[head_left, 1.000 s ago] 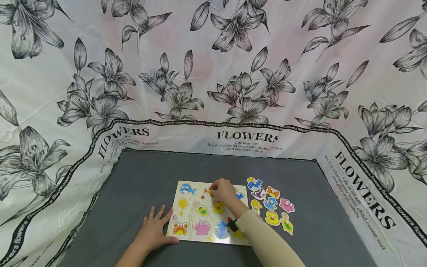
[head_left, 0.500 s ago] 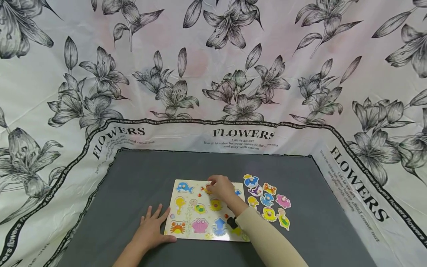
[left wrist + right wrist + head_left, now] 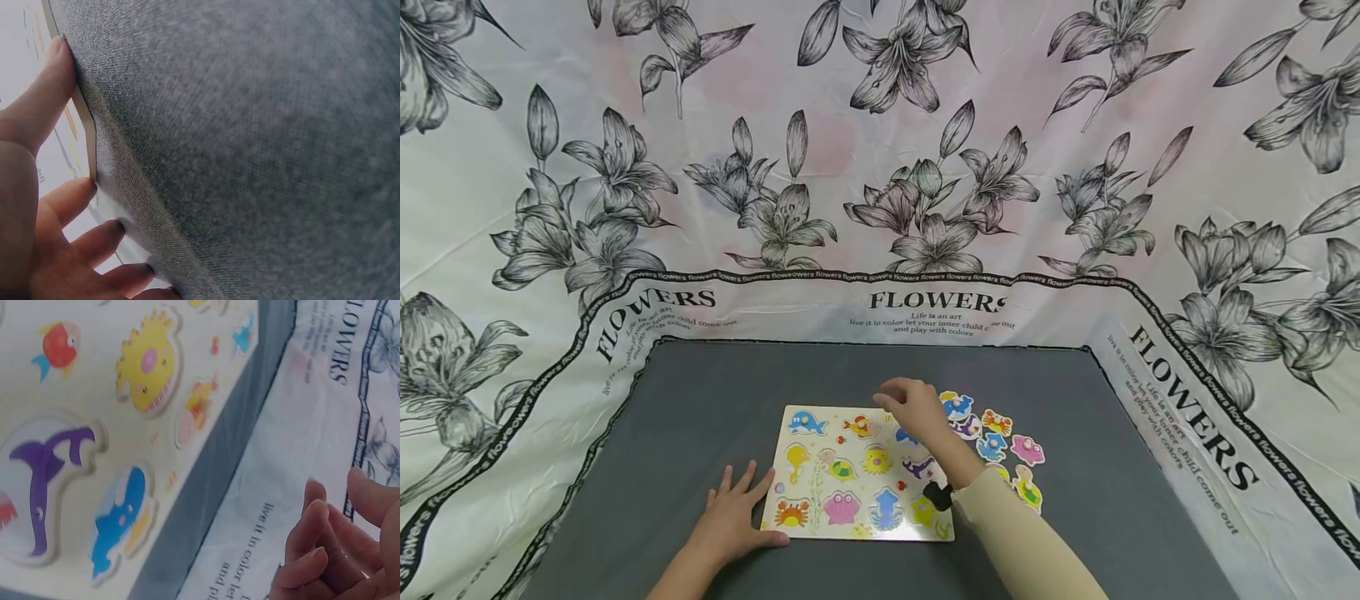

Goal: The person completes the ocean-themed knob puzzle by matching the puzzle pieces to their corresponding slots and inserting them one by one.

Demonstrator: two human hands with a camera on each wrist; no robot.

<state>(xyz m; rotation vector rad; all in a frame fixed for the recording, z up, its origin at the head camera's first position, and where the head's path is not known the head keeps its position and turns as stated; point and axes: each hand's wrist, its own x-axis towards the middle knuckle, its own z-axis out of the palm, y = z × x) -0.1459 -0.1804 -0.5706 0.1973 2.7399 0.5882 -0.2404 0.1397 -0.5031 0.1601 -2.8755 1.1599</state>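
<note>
Red and yellow, the fish piece (image 3: pixel 861 427) sits at the board's (image 3: pixel 910 531) twelve o'clock; I've just let go, so it looks placed. My right hand (image 3: pixel 917 412) hovers empty toward one; my left hand (image 3: pixel 730 521), fingers spread, touches around eight; loose pieces (image 3: pixel 992 447) lie toward three.

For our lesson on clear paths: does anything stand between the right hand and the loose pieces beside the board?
Nothing visible stands between the right hand and the loose pieces; the sleeve partly hides some.
</note>
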